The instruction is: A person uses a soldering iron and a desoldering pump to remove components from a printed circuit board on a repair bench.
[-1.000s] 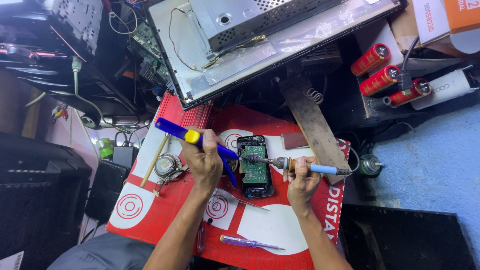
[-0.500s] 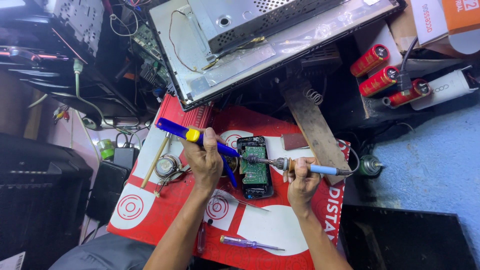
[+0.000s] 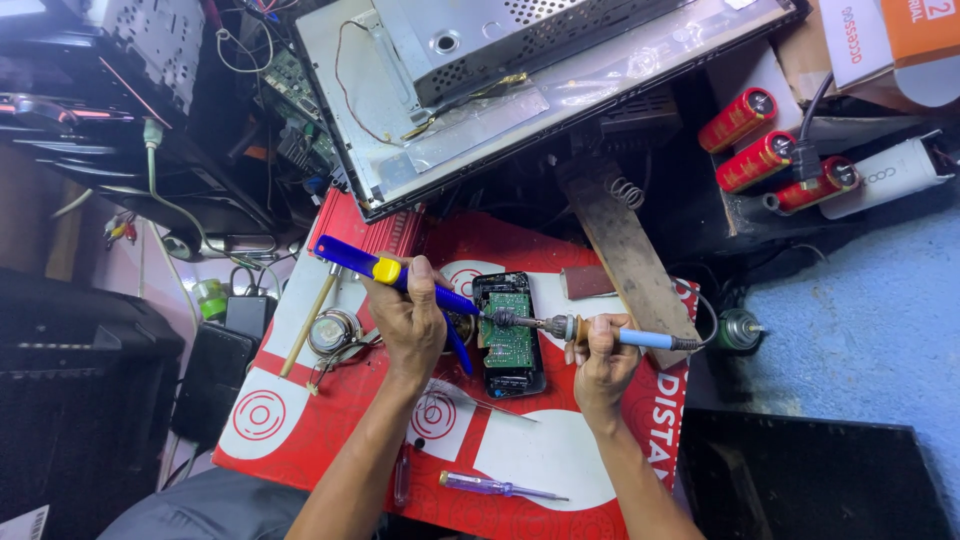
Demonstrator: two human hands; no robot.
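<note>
A small black device with an exposed green circuit board (image 3: 508, 333) lies on a red and white sheet (image 3: 540, 460). My left hand (image 3: 410, 318) grips a blue desoldering pump with a yellow button (image 3: 385, 270), its tip angled toward the board's left edge. My right hand (image 3: 600, 355) holds a soldering iron with a light blue handle (image 3: 640, 339); its metal tip reaches the board's upper part from the right.
A purple-handled screwdriver (image 3: 495, 487) lies on the sheet near me. An opened metal chassis (image 3: 520, 80) sits behind. A wooden plank (image 3: 630, 260), three red cylindrical capacitors (image 3: 765, 150), a small speaker (image 3: 333, 332) and cables surround the work spot.
</note>
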